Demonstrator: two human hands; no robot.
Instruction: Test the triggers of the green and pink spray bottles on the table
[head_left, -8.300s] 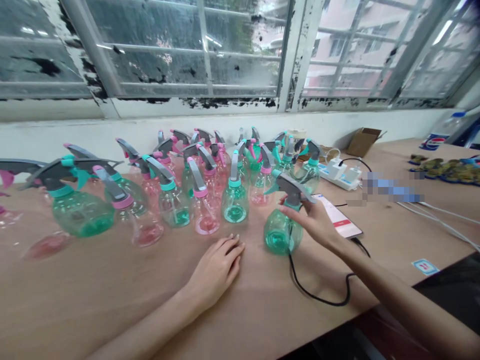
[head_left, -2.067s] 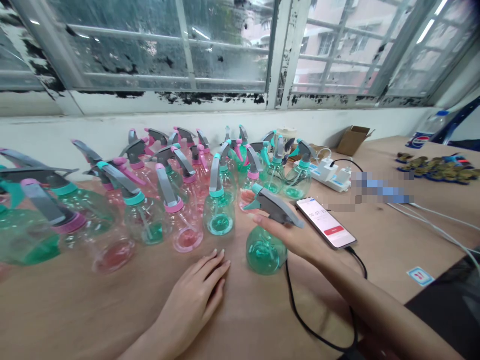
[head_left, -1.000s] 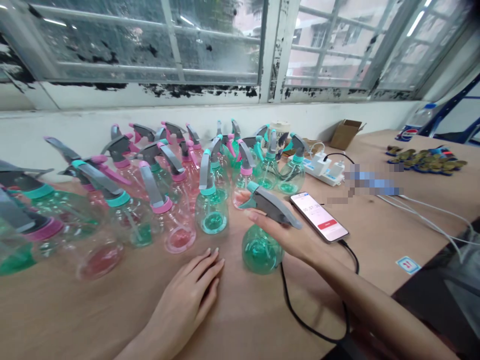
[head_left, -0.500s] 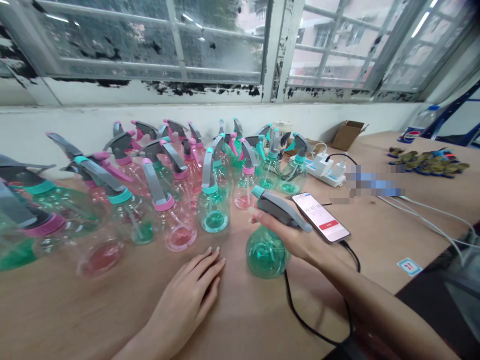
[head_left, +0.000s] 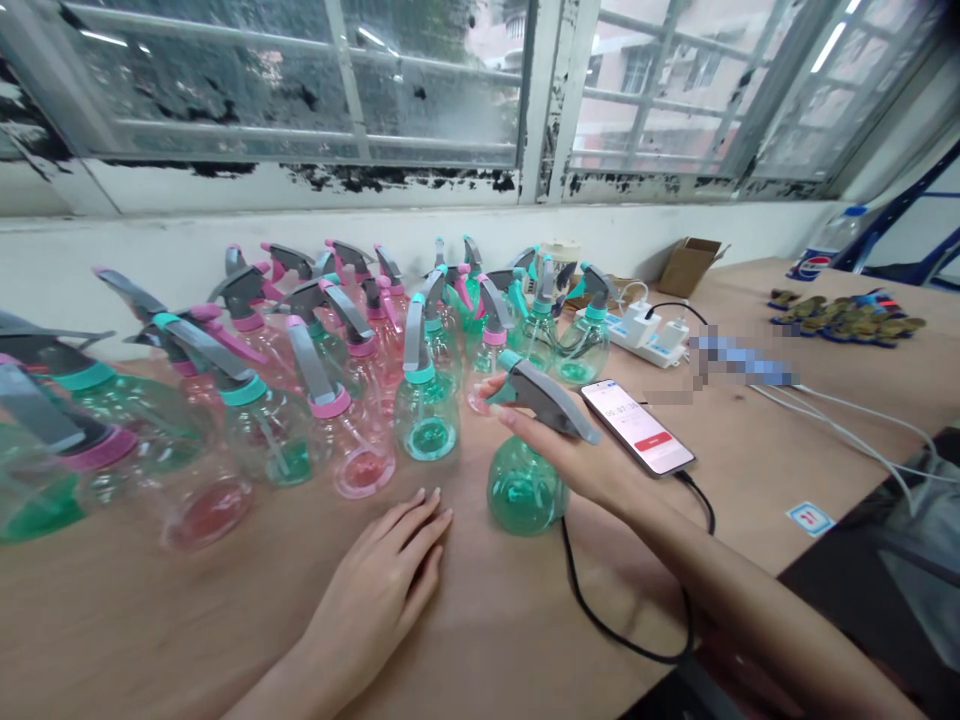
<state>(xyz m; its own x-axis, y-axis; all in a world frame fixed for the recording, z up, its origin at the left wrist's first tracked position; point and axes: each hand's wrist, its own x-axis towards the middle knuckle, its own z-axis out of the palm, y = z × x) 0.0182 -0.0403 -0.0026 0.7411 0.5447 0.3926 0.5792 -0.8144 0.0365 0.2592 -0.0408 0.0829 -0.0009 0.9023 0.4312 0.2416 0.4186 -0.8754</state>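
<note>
Right hand wraps the grey-and-teal sprayer neck of a round green plastic bottle; left hand lies flat, fingers together.

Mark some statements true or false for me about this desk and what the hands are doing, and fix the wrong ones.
1. A black cable is plugged into the phone. True.
2. The left hand is holding the phone. False: it rests on the table.
3. The right hand holds a green bottle. True.
4. The cardboard box is closed. False: its top is open.
</note>
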